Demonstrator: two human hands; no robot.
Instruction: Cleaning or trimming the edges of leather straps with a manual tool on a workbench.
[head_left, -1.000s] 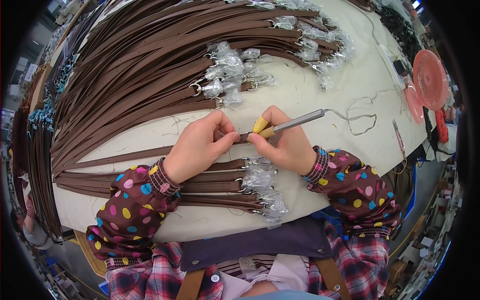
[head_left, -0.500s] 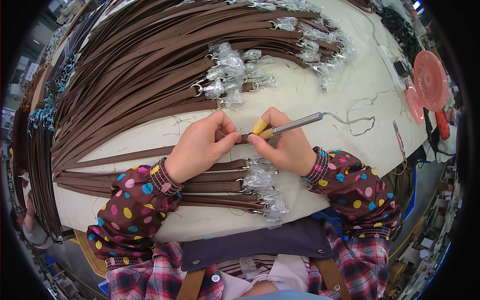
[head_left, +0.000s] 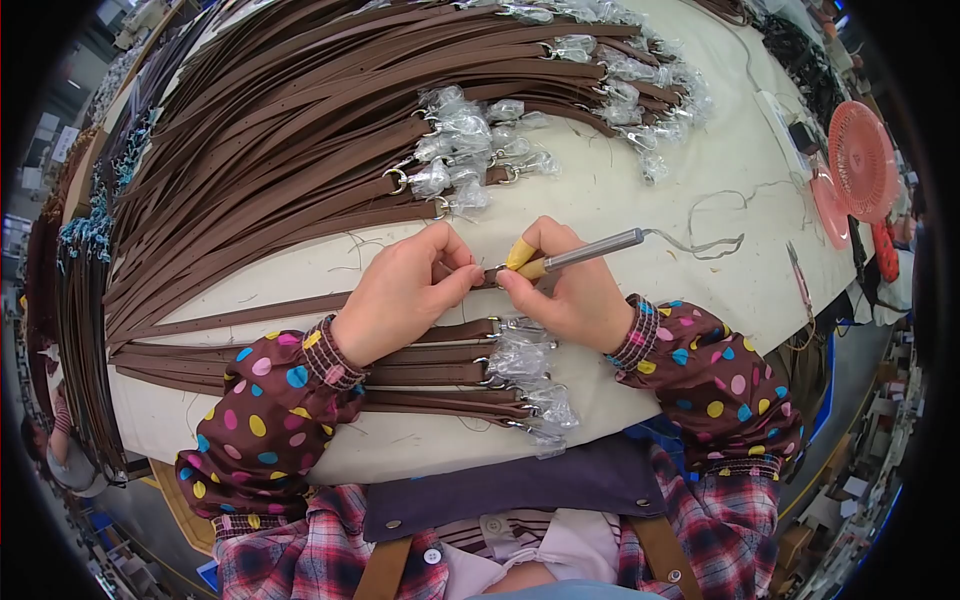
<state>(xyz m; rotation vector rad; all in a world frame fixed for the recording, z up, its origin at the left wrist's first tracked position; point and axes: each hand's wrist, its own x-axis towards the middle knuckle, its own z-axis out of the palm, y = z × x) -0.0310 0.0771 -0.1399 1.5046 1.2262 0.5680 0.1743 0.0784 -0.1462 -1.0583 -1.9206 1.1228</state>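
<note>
Near the middle of the table, my left hand pinches the end of a brown leather strap, thumb against forefinger. The strap runs left from beneath that hand. My right hand is closed round a pen-shaped tool with a grey metal barrel, a yellowish front part and a cord at its back end. A yellow covering wraps my right forefinger. Both sets of fingertips almost meet at the strap's end, where a small metal piece shows. The tool's tip is hidden by my fingers.
A big heap of brown straps with plastic-wrapped metal clasps covers the far left. Closer to me lies a smaller strap bundle. To the right are the tool's grey cord, snips and a pink fan.
The tool's back end has tilted very slightly, and its cord has shifted a little to the left. Both hands keep almost the same place and grip.
</note>
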